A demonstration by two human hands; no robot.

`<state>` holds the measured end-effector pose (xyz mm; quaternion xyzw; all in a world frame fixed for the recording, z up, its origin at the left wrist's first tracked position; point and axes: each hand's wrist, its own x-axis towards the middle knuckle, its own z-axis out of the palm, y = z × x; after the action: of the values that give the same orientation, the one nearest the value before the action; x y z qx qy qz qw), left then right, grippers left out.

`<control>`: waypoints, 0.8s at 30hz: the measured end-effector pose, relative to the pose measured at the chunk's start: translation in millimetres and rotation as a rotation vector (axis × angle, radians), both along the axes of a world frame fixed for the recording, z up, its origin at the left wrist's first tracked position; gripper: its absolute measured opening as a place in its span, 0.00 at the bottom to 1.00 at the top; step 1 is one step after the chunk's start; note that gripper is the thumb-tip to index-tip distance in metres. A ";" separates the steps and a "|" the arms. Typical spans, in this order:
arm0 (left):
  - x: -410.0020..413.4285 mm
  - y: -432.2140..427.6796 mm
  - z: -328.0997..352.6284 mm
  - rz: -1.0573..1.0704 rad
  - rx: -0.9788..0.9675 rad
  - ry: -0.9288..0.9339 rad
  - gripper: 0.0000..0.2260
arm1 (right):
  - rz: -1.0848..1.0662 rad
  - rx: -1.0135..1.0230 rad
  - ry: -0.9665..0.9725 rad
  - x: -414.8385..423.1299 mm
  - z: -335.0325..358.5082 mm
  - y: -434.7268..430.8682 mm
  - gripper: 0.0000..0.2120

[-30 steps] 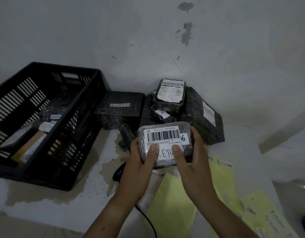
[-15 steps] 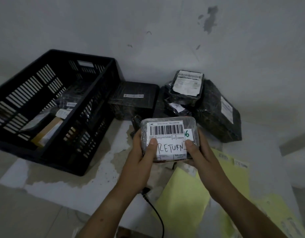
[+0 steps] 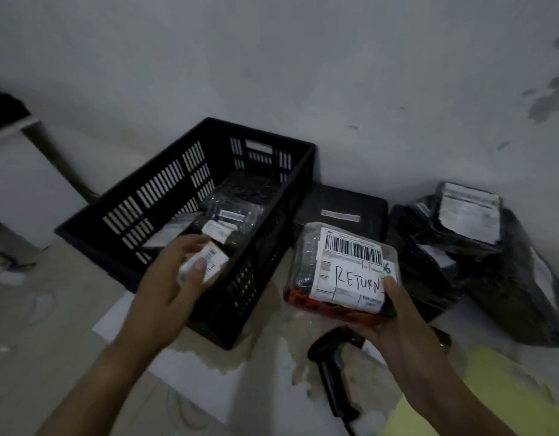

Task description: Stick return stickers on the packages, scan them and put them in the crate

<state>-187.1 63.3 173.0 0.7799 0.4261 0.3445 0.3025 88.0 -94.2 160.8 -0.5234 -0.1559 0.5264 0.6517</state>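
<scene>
Package (image 3: 344, 269) in right hand (image 3: 407, 338), small box (image 3: 210, 262) (blurred) in left hand (image 3: 168, 284)

Stacked package labels (image 3: 468, 215) — blurred, unreadable

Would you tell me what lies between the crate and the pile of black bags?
Head view: a black box and, nearer the camera, the held RETURN package.

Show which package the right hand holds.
The bubble-wrapped package marked RETURN, in the right hand beside the crate; the left hand grips a small box inside it; the black-wrapped packages lie untouched.
</scene>
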 end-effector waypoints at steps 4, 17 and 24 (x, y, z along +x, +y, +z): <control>-64.6 79.9 -5.3 0.152 0.171 0.214 0.19 | 0.026 -0.004 -0.001 -29.9 9.3 41.6 0.23; -121.4 267.9 -37.0 0.110 0.128 0.711 0.32 | 0.175 0.108 -0.110 -88.4 48.1 234.2 0.18; -127.3 281.7 -54.0 0.057 0.161 0.742 0.42 | 0.076 -0.171 -0.143 -85.7 -16.2 357.7 0.29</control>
<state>-314.3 345.0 119.0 0.8608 0.4996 0.0791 0.0557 2.3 263.5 144.5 -0.6070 -0.1764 0.5235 0.5713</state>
